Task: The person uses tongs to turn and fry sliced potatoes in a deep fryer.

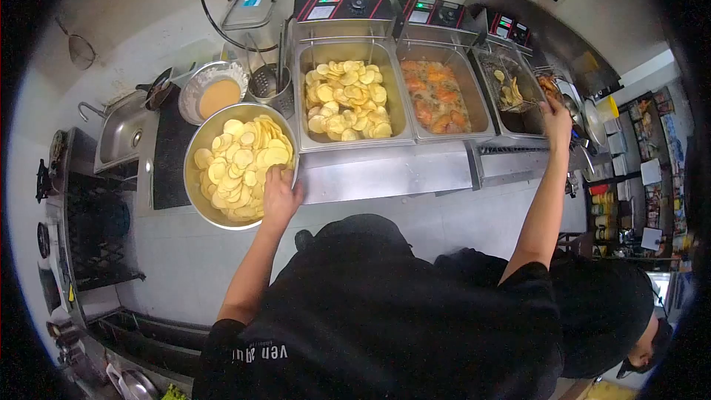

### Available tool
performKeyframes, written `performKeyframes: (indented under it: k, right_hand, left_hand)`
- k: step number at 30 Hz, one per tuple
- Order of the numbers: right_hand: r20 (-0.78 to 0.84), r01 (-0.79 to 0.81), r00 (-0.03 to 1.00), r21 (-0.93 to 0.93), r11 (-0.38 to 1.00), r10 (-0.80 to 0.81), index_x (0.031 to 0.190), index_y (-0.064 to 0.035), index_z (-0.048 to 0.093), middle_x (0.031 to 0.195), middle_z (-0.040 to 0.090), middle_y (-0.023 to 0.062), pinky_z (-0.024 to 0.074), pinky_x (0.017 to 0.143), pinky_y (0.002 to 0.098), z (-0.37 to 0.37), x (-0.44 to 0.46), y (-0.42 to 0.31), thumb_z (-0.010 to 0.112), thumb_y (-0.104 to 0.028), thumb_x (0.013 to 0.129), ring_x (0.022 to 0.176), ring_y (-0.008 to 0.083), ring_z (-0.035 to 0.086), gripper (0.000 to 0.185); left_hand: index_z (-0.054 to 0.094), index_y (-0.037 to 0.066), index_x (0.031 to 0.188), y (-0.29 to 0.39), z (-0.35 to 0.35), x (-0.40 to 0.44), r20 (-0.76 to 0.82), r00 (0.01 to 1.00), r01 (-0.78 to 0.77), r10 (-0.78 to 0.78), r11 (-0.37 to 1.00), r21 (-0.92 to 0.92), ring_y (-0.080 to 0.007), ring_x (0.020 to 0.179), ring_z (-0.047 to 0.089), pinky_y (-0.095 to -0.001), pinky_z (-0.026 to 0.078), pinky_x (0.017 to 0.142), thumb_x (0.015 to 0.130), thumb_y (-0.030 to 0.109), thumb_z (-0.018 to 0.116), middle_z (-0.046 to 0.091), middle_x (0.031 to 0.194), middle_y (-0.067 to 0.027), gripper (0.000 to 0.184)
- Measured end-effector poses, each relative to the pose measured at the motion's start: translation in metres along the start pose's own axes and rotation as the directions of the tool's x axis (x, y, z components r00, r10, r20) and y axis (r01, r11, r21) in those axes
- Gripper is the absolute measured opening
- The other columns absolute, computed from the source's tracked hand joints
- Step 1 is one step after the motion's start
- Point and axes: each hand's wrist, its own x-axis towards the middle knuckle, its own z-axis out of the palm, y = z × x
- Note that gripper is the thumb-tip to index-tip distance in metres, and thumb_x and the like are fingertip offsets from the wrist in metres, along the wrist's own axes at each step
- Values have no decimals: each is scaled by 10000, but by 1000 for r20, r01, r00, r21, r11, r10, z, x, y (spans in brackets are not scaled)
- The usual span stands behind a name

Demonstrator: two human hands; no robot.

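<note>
A big metal bowl (194, 200) full of thin potato slices (241, 163) is at the left, by the counter's front edge. My left hand (283, 196) is closed on its right rim, fingers inside against the slices and thumb outside. My right hand (555, 120) reaches to the right-hand fryer (511, 132). Its fingers are closed at the edge of a wire fry basket (511, 89) holding a few fried pieces; the grip itself is partly hidden. More potato slices (346, 100) fill the left fryer, and orange-red pieces (441, 96) bubble in oil in the middle one.
Behind the bowl are a bowl of beige batter (220, 96) and a metal container with a skimmer (266, 81). A sink (122, 133) is at far left. Close by on the right, another person in black (603, 311) stands. Stocked shelves (644, 178) are beyond.
</note>
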Motion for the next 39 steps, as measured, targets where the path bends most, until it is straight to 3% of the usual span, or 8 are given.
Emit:
performKeyframes:
  k: [3, 5, 9, 14, 23, 26, 32, 39]
  right_hand:
    - [206, 117, 961, 295, 948, -183, 1273, -111, 683, 1174, 697, 215, 502, 947, 390, 0, -63, -85, 676, -297, 917, 1083, 352, 679, 401]
    - [294, 255, 871, 414, 874, -394, 1263, -67, 677, 995, 739, 183, 524, 795, 358, 31, -91, -126, 670, -247, 926, 866, 237, 710, 382]
    - [508, 281, 801, 146, 948, -316, 1179, -85, 712, 921, 710, 241, 539, 795, 458, 104, -113, -211, 647, -259, 914, 873, 384, 699, 324]
    - [474, 349, 777, 225, 910, -415, 1129, -83, 726, 923, 699, 254, 524, 806, 506, 149, -139, -247, 642, -261, 902, 901, 418, 679, 300]
    - [510, 575, 657, 137, 806, -555, 1027, -57, 727, 909, 701, 248, 531, 829, 505, 51, -169, -216, 677, -175, 844, 915, 400, 684, 223]
    - [493, 628, 691, -48, 777, -528, 946, -62, 744, 875, 714, 226, 565, 790, 489, 57, -159, -221, 622, -126, 832, 856, 396, 712, 179]
    - [350, 635, 744, -103, 766, -570, 889, -65, 735, 886, 718, 219, 570, 771, 482, 121, -100, -229, 646, -115, 785, 849, 382, 719, 146]
    - [261, 618, 766, -50, 784, -587, 848, -13, 721, 865, 718, 220, 575, 744, 476, 32, -107, -225, 650, -128, 788, 835, 375, 719, 147]
  left_hand:
    - [638, -59, 1034, -2, 1, 0, 13, 1000, -9, 9, 1000, 21, -415, 1070, 544, -482, 479, 915, 815, 148, 700, 579, 1122, -241, 308]
    - [630, -60, 1050, -3, 4, -1, 7, 1000, -12, 12, 1000, -10, -426, 1053, 543, -491, 465, 931, 811, 128, 706, 576, 1116, -247, 313]
    - [629, -63, 1045, -2, 3, -1, 5, 1000, -14, 14, 1000, -14, -431, 1054, 541, -494, 467, 928, 813, 132, 704, 572, 1114, -256, 312]
    - [641, -57, 1041, -4, 2, -2, -4, 1000, -23, 23, 1000, 8, -415, 1066, 545, -492, 478, 913, 810, 163, 694, 577, 1114, -244, 324]
    - [637, -56, 1028, -3, 1, -1, -4, 1000, 0, 0, 999, -47, -426, 1029, 542, -492, 471, 912, 824, 159, 701, 568, 1085, -250, 303]
    - [639, -52, 1025, -5, 2, -1, 4, 1000, -7, 7, 999, -35, -424, 1032, 543, -490, 470, 914, 823, 158, 704, 570, 1082, -244, 299]
    - [629, -55, 1029, -4, 2, -2, 3, 1000, -8, 8, 998, -57, -424, 1047, 544, -490, 469, 921, 816, 144, 711, 573, 1092, -245, 304]
    - [626, -58, 1028, -4, 2, -2, -1, 1000, -4, 4, 998, -65, -422, 1062, 543, -484, 469, 931, 817, 141, 708, 573, 1113, -245, 302]
